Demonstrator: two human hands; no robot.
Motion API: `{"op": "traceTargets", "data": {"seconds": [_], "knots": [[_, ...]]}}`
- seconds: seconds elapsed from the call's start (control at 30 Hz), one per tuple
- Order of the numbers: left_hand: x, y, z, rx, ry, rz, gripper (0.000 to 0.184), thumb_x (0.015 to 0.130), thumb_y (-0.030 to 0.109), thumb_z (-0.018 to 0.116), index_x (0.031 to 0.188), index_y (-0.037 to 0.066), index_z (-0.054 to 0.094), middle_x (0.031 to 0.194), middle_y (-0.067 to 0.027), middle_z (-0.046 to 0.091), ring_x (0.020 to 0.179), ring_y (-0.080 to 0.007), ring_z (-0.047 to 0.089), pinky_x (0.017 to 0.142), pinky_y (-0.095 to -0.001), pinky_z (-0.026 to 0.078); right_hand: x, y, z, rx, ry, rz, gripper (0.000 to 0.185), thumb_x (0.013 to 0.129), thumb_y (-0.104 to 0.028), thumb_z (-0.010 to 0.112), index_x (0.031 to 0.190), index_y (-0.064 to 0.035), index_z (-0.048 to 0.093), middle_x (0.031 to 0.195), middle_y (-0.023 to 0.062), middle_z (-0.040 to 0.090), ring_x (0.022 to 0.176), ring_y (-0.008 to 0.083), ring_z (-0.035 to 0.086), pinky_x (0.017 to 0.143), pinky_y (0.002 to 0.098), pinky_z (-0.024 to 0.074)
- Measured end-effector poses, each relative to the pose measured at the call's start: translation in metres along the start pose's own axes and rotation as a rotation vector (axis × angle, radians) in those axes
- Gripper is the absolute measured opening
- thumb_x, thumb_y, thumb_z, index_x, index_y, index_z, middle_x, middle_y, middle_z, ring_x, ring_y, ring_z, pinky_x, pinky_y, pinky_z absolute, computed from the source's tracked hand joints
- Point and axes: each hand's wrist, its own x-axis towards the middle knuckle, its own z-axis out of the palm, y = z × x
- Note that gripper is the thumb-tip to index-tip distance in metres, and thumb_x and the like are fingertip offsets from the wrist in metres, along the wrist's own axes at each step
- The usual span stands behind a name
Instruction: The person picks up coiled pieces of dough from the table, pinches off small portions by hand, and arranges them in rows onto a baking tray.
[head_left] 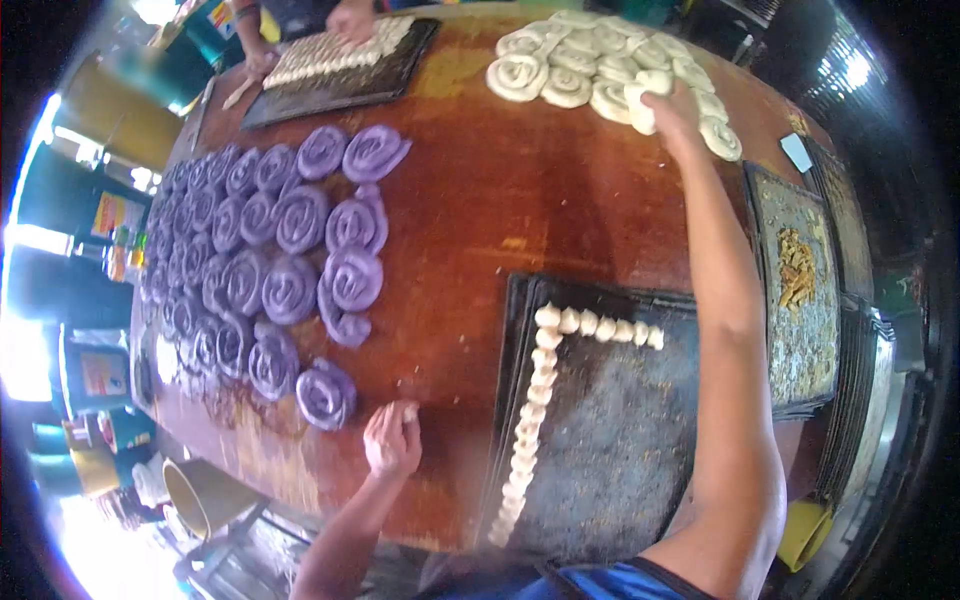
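My right hand (676,112) reaches to the far side of the table, its fingers closed on a white dough coil (641,104) at the near edge of a group of pale dough coils (571,86). My left hand (392,440) hovers at or just above the wood near the front, fingers curled together with a pale bit at the tips that I cannot make out. Purple dough coils (300,219) lie in rows to its left and beyond. Between my arms sits a dark baking tray (610,440), with small dough pieces (533,405) lined along its left and far edges.
Across the table (450,200), another person's hands (350,20) work over a tray (335,98) filled with rows of dough pieces. On the right, a worn tray (800,340) holds brown scraps (796,268). A beige bucket (205,497) stands below the left front edge.
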Motion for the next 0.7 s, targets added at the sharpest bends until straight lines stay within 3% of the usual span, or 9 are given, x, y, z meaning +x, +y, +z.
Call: {"op": "traceTargets", "data": {"seconds": [0.2,0.27,0.33,0.4,0.43,0.47,0.57,0.6,0.7], "knots": [[-0.013,-0.015,-0.001,-0.398,0.039,-0.202,0.015,0.093,0.016,0.05,0.092,0.003,0.058,0.082,-0.0114,0.063,0.072,-0.0262,0.062,0.066,-0.0372,0.049,-0.235,-0.179,-0.034,0.263,-0.182,-0.225,0.054,0.074,-0.01,0.071,0.123,0.0062,0.051,0.103,0.0151,0.066,0.092,0.0213,0.065,0.083,0.0317,0.0518],[-0.013,-0.026,-0.004,-0.901,0.028,-0.42,0.02,0.095,0.022,0.05,0.096,0.004,0.057,0.086,-0.0083,0.065,0.077,-0.0199,0.062,0.071,-0.0341,0.049,-0.314,-0.171,-0.024,0.457,-0.452,0.033,0.051,0.076,-0.016,0.073,0.118,0.0041,0.053,0.11,0.0152,0.064,0.094,0.021,0.065,0.087,0.0345,0.0521],[-0.006,-0.054,-0.011,-1.475,0.022,-0.463,0.022,0.096,0.025,0.05,0.099,0.004,0.056,0.094,-0.0072,0.065,0.083,-0.0164,0.061,0.077,-0.0325,0.049,-0.4,-0.174,-0.013,0.184,-0.818,0.186,0.044,0.077,-0.016,0.073,0.115,0.001,0.058,0.109,0.0102,0.066,0.093,0.0223,0.065,0.088,0.0369,0.052],[-0.023,-0.077,-0.027,-1.197,-0.007,-0.212,0.021,0.098,0.024,0.049,0.104,0.005,0.055,0.099,-0.0085,0.065,0.087,-0.0162,0.061,0.08,-0.0317,0.049,-0.453,-0.167,-0.011,-0.301,-1.257,-0.001,0.034,0.08,-0.02,0.072,0.108,-0.0019,0.063,0.105,0.009,0.068,0.092,0.0241,0.066,0.088,0.0384,0.0524],[-0.037,-0.076,-0.043,-1.518,-0.036,-0.441,0.023,0.098,0.024,0.048,0.105,0.004,0.056,0.102,-0.0086,0.065,0.092,-0.0159,0.061,0.082,-0.0319,0.049,-0.477,-0.16,-0.003,-0.305,-1.129,-0.035,0.032,0.081,-0.021,0.071,0.106,-0.0021,0.064,0.102,0.0107,0.069,0.091,0.0239,0.067,0.086,0.0381,0.0532],[-0.058,-0.075,-0.052,-1.352,-0.02,-0.538,0.024,0.098,0.024,0.05,0.106,0.003,0.058,0.105,-0.0087,0.065,0.097,-0.0174,0.06,0.085,-0.0331,0.049,-0.494,-0.158,0.006,-0.315,-1.001,-0.078,0.029,0.083,-0.022,0.07,0.104,-0.0024,0.065,0.099,0.0123,0.07,0.09,0.0237,0.067,0.084,0.0377,0.0539],[-0.103,-0.09,-0.059,-1.147,0.035,-0.318,0.027,0.098,0.026,0.049,0.109,0.003,0.056,0.108,-0.0112,0.063,0.1,-0.019,0.06,0.089,-0.034,0.047,-0.517,-0.18,0.057,-0.298,-0.918,-0.138,0.033,0.083,-0.021,0.067,0.111,-0.0029,0.064,0.107,0.017,0.067,0.09,0.0232,0.068,0.084,0.0369,0.0543],[-0.109,-0.093,-0.058,-1.273,0.067,-0.362,0.025,0.098,0.025,0.05,0.108,0.004,0.058,0.106,-0.0092,0.064,0.1,-0.0178,0.06,0.088,-0.0336,0.047,-0.529,-0.171,0.088,-0.225,-0.839,-0.401,0.038,0.079,-0.017,0.069,0.114,-0.0032,0.064,0.109,0.0178,0.067,0.093,0.0234,0.067,0.084,0.0374,0.054],[-0.114,-0.096,-0.062,-1.448,0.093,-0.47,0.023,0.098,0.024,0.051,0.106,0.005,0.059,0.105,-0.0074,0.064,0.099,-0.0161,0.06,0.088,-0.0325,0.046,-0.572,-0.198,0.149,-0.672,-1.042,-0.409,0.041,0.068,-0.011,0.07,0.106,-0.0001,0.063,0.104,0.0191,0.066,0.097,0.0344,0.064,0.085,0.0447,0.0517]]}}
